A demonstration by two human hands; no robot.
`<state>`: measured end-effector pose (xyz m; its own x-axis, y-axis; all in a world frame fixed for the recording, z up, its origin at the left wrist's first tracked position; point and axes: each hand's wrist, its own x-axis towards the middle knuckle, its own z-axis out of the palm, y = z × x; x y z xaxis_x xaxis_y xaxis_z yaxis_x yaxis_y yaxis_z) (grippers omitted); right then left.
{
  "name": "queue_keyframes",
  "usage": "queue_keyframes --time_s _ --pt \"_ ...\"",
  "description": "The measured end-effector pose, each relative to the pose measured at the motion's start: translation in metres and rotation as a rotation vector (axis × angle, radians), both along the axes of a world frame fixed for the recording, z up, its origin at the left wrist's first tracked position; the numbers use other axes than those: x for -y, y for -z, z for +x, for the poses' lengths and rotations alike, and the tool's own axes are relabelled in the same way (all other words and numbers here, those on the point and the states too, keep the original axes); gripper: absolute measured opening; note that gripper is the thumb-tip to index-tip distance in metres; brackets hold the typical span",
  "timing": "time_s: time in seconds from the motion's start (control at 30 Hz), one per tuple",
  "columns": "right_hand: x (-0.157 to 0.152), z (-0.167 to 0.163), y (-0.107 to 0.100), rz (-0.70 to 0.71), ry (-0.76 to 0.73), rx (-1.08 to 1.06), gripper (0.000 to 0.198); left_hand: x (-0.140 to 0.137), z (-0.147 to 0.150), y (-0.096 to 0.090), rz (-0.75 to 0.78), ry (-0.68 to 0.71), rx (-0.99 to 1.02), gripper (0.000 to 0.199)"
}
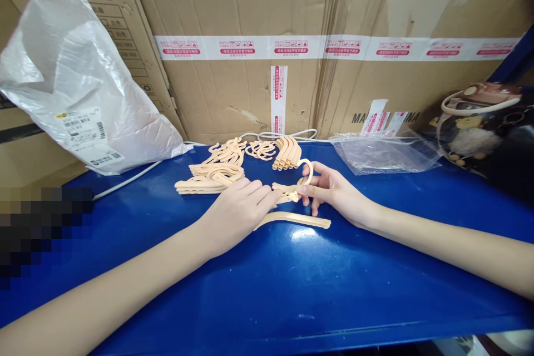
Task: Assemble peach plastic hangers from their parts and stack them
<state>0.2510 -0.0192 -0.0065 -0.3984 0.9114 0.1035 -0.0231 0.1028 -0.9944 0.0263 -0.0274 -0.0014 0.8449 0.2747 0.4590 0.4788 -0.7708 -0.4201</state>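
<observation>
My left hand [240,212] is closed on a beige plastic hanger piece [284,188], whose left end is hidden under the fingers. Thumb and fingers of my right hand [334,188] pinch the lower end of a curved beige hanger hook [309,171], where it meets that piece. Just below both hands, a single hanger arm [298,218] lies on the blue table, its left end partly behind my left hand. Beyond my left hand is a stack of hanger arms [196,183].
Behind the hands lie more hanger arms [227,151], loose hooks [261,149] and a neat bundle of curved arms [288,151]. A white plastic bag [83,83] leans at left. Clear plastic [379,156] and a dark bag [475,128] sit right. Cardboard [233,89] walls the back.
</observation>
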Motion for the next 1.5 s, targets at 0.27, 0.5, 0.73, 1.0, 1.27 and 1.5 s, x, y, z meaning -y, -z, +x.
queue_keyframes --time_s 0.27,0.5,0.73,1.0,1.27,1.5 --pt "0.003 0.0 0.001 0.131 0.021 0.084 0.032 -0.002 0.0 0.002 0.02 -0.018 -0.026 0.036" --pt "0.005 0.001 0.005 0.234 0.03 0.123 0.028 0.0 0.001 0.002 0.032 -0.03 -0.062 0.034" --pt "0.006 0.0 0.003 0.242 0.014 0.096 0.03 0.001 0.002 0.002 0.037 -0.043 -0.048 0.035" --pt "0.005 -0.001 0.004 0.238 -0.011 0.089 0.031 0.003 0.004 0.002 0.082 -0.054 -0.049 0.036" --pt "0.006 -0.002 0.003 0.209 -0.053 0.082 0.03 0.006 0.008 -0.002 -0.042 -0.141 -0.062 0.028" --pt "0.012 -0.002 0.001 0.517 0.02 0.514 0.043 0.012 0.005 -0.022 -0.678 -0.221 0.329 0.016"
